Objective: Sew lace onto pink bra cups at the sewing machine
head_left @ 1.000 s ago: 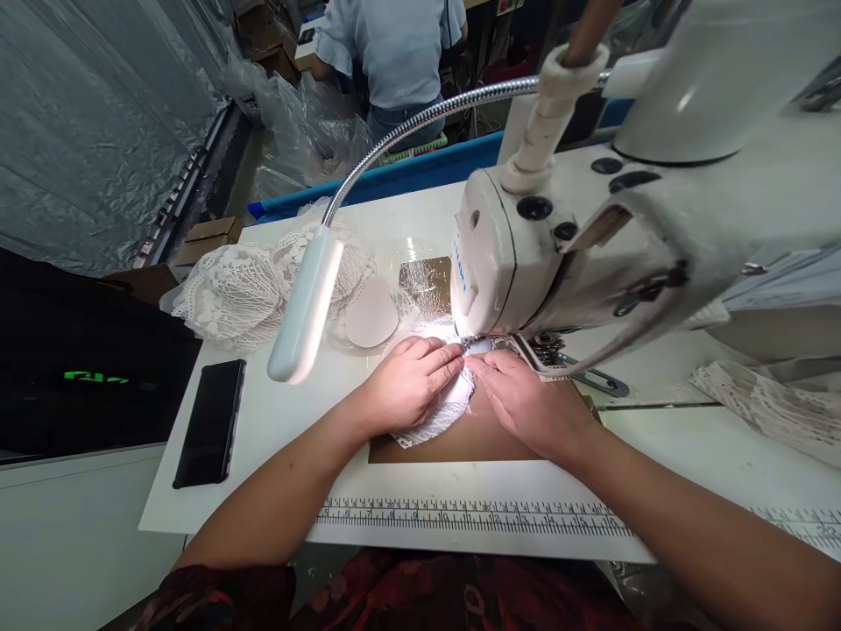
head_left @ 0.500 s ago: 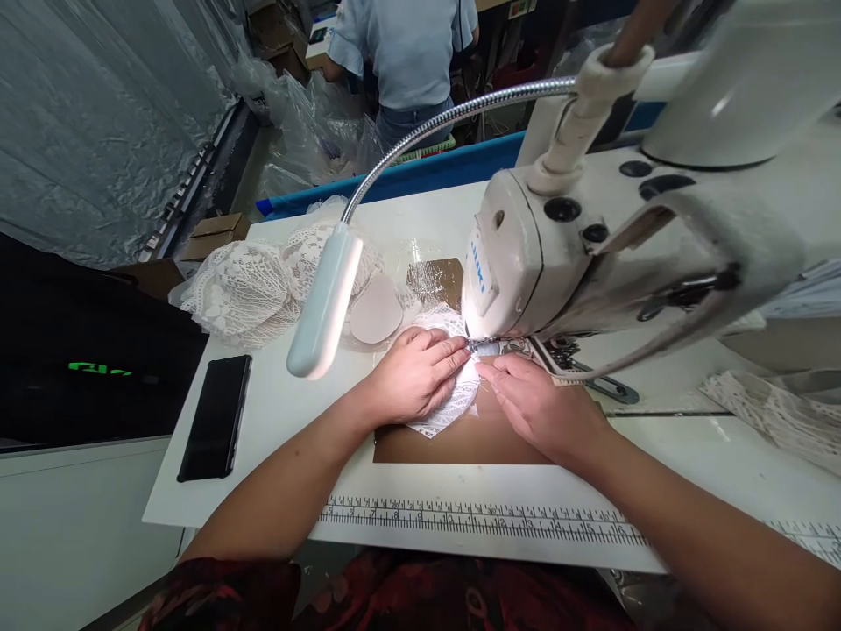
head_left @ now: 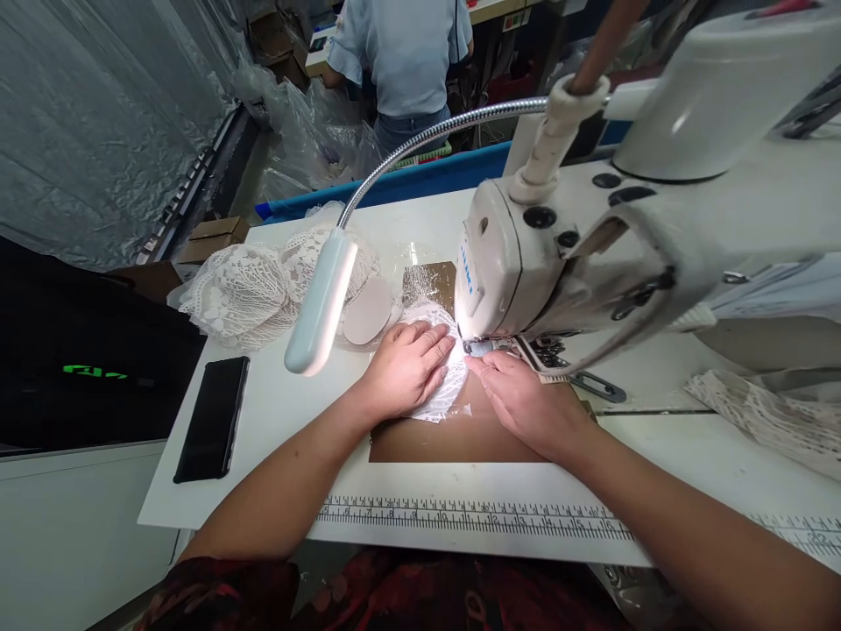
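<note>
A white lace piece (head_left: 452, 386) lies under the head of a white sewing machine (head_left: 496, 263), lit brightly near the presser foot (head_left: 469, 345). My left hand (head_left: 408, 368) rests flat on the lace, fingers stretched toward the needle area and covering much of the piece. Just right of the foot, my right hand (head_left: 522, 390) has its thumb and forefinger pinched at the lace's edge. The needle itself is too small to make out. Under both hands is a brown board (head_left: 453, 443) on the table.
A lamp (head_left: 321, 302) on a bendable metal neck hangs left of the machine. Lace cups (head_left: 233, 294) are piled at the back left, beside a round beige pad (head_left: 368, 311). A phone (head_left: 211, 419) lies at the left edge. More lace (head_left: 755, 403) sits right. Another person (head_left: 411, 61) sits beyond.
The lace has slid slightly away from me and turned under the foot, its lower tip now nearer my left hand. The view has shifted a little, moving the machine left in the picture.
</note>
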`<action>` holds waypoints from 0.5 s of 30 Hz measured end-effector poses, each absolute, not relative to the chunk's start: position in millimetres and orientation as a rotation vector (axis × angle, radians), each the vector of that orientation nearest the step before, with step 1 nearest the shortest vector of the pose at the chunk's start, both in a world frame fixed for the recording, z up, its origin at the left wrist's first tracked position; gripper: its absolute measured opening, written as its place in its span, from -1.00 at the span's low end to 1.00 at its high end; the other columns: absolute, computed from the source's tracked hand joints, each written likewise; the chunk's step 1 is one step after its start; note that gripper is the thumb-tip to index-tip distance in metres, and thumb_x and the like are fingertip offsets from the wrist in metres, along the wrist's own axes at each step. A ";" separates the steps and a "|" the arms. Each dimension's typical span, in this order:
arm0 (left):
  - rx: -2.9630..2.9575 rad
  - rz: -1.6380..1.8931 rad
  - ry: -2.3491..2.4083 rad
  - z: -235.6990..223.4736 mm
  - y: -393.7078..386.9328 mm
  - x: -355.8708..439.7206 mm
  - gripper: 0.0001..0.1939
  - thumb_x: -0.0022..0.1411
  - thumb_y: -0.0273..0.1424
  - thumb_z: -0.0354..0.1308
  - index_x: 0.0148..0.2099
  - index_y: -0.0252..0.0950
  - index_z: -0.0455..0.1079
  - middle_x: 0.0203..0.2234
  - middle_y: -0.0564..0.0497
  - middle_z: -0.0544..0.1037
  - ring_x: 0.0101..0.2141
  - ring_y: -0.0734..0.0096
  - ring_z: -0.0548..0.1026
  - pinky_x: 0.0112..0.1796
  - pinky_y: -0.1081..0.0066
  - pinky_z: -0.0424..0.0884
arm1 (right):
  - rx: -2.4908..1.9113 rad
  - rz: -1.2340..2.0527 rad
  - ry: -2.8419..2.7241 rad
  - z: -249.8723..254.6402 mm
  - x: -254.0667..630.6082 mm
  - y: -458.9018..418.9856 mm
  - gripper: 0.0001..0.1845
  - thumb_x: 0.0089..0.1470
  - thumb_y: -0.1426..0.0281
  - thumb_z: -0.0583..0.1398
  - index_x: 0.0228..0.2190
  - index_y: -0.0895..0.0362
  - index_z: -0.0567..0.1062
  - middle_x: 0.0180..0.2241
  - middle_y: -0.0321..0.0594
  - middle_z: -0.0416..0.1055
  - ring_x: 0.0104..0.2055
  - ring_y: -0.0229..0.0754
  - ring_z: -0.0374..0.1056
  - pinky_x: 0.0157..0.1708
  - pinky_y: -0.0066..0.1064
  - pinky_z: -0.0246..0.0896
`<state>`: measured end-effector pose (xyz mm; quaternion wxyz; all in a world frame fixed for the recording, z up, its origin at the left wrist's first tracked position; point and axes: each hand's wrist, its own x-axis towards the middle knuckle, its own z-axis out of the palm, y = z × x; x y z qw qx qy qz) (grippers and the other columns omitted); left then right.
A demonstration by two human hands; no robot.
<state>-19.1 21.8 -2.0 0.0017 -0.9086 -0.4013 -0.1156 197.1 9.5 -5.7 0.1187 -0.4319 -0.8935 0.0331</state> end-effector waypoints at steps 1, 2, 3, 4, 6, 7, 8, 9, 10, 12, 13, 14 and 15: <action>-2.861 -0.362 -1.243 -1.5 21.1 -19.8 -0.59 0.33 -0.33 -0.10 0.13 -0.39 0.29 -0.02 -0.25 0.45 -0.01 0.02 0.31 -0.08 0.10 0.24 | -1.264 0.104 -2.597 -6.1 198.6 8.9 -0.57 0.15 0.50 -0.01 -0.02 0.07 0.49 -0.34 -0.13 0.47 -0.31 -0.16 0.31 -0.32 -0.39 0.17; -2.881 -0.360 -1.217 -0.7 20.3 -20.6 -0.59 0.33 -0.32 -0.09 0.13 -0.38 0.28 0.00 -0.25 0.43 -0.01 0.03 0.31 -0.08 0.10 0.25 | -1.262 0.105 -2.588 -6.6 200.2 8.0 -0.56 0.14 0.50 -0.01 -0.02 0.06 0.49 -0.34 -0.14 0.46 -0.32 -0.16 0.31 -0.34 -0.40 0.16; -2.909 -0.359 -1.186 0.4 19.2 -21.6 -0.59 0.32 -0.32 -0.09 0.13 -0.38 0.29 0.02 -0.24 0.42 -0.01 0.04 0.31 -0.08 0.11 0.25 | -1.256 0.101 -2.584 -7.3 201.8 6.9 -0.56 0.13 0.51 0.00 -0.02 0.06 0.49 -0.34 -0.14 0.46 -0.32 -0.16 0.31 -0.36 -0.40 0.14; -2.941 -0.357 -1.152 1.7 17.9 -22.6 -0.60 0.32 -0.30 -0.08 0.13 -0.37 0.29 0.04 -0.23 0.40 -0.01 0.05 0.31 -0.08 0.12 0.26 | -1.247 0.094 -2.586 -7.9 203.1 5.8 -0.56 0.13 0.51 0.00 -0.03 0.05 0.49 -0.33 -0.15 0.46 -0.32 -0.17 0.30 -0.39 -0.41 0.13; -3.006 -0.360 -1.092 4.2 15.2 -24.2 -0.60 0.32 -0.28 -0.06 0.10 -0.36 0.31 0.06 -0.22 0.38 -0.02 0.10 0.32 -0.07 0.14 0.26 | -1.210 0.080 -2.603 -8.8 205.0 3.9 -0.58 0.13 0.50 0.02 -0.05 0.04 0.51 -0.35 -0.18 0.47 -0.34 -0.18 0.29 -0.42 -0.41 0.10; -3.032 -0.367 -1.072 5.1 14.0 -24.6 -0.61 0.31 -0.27 -0.05 0.09 -0.36 0.32 0.06 -0.21 0.38 -0.03 0.12 0.34 -0.07 0.16 0.26 | -1.182 0.072 -2.613 -9.1 205.5 3.3 -0.60 0.13 0.50 0.02 -0.07 0.05 0.52 -0.36 -0.19 0.47 -0.35 -0.19 0.29 -0.42 -0.41 0.09; -3.054 -0.376 -1.059 5.6 12.9 -24.7 -0.62 0.31 -0.26 -0.05 0.07 -0.36 0.33 0.03 -0.21 0.40 -0.05 0.15 0.35 -0.07 0.17 0.27 | -1.155 0.065 -2.618 -9.3 205.9 3.0 -0.61 0.13 0.50 0.02 -0.09 0.05 0.52 -0.37 -0.19 0.47 -0.34 -0.19 0.29 -0.42 -0.41 0.09; -3.070 -0.386 -1.058 5.4 12.1 -24.5 -0.63 0.31 -0.26 -0.04 0.04 -0.35 0.35 -0.03 -0.20 0.43 -0.09 0.19 0.37 -0.09 0.20 0.28 | -1.135 0.059 -2.615 -9.6 206.3 2.9 -0.61 0.13 0.50 0.02 -0.10 0.06 0.53 -0.37 -0.19 0.47 -0.34 -0.19 0.29 -0.41 -0.41 0.10; -3.074 -0.395 -1.073 4.7 11.7 -24.0 -0.66 0.32 -0.26 -0.04 0.00 -0.35 0.37 -0.10 -0.18 0.46 -0.13 0.23 0.38 -0.11 0.23 0.29 | -1.129 0.055 -2.603 -10.0 206.6 3.1 -0.60 0.14 0.51 0.01 -0.10 0.07 0.53 -0.37 -0.18 0.47 -0.32 -0.18 0.30 -0.40 -0.41 0.11; -3.044 -0.412 -1.150 2.2 11.6 -22.5 -0.72 0.34 -0.30 -0.06 -0.15 -0.33 0.41 -0.27 -0.13 0.48 -0.24 0.30 0.39 -0.21 0.30 0.30 | -1.139 0.056 -2.568 -11.2 207.5 4.0 -0.58 0.13 0.51 0.00 -0.07 0.07 0.52 -0.35 -0.16 0.48 -0.30 -0.18 0.32 -0.37 -0.41 0.15; -3.019 -0.427 -1.198 0.7 11.9 -21.7 -0.73 0.35 -0.32 -0.08 -0.22 -0.33 0.41 -0.34 -0.10 0.46 -0.29 0.32 0.38 -0.25 0.33 0.30 | -1.147 0.061 -2.555 -11.7 208.0 4.6 -0.57 0.12 0.51 -0.01 -0.06 0.07 0.51 -0.34 -0.15 0.49 -0.30 -0.17 0.32 -0.36 -0.41 0.17; -2.996 -0.450 -1.243 -0.4 12.3 -21.1 -0.72 0.35 -0.34 -0.09 -0.29 -0.33 0.40 -0.40 -0.08 0.44 -0.33 0.34 0.36 -0.29 0.35 0.29 | -1.155 0.067 -2.547 -12.1 208.4 5.2 -0.56 0.12 0.51 -0.01 -0.05 0.07 0.50 -0.33 -0.15 0.49 -0.30 -0.17 0.33 -0.34 -0.40 0.19; -2.981 -0.480 -1.277 -1.1 12.7 -20.7 -0.71 0.35 -0.35 -0.10 -0.34 -0.32 0.37 -0.44 -0.07 0.43 -0.36 0.36 0.34 -0.32 0.36 0.28 | -1.159 0.072 -2.544 -12.3 208.7 5.6 -0.56 0.11 0.51 -0.01 -0.05 0.06 0.50 -0.33 -0.16 0.49 -0.30 -0.17 0.33 -0.32 -0.39 0.20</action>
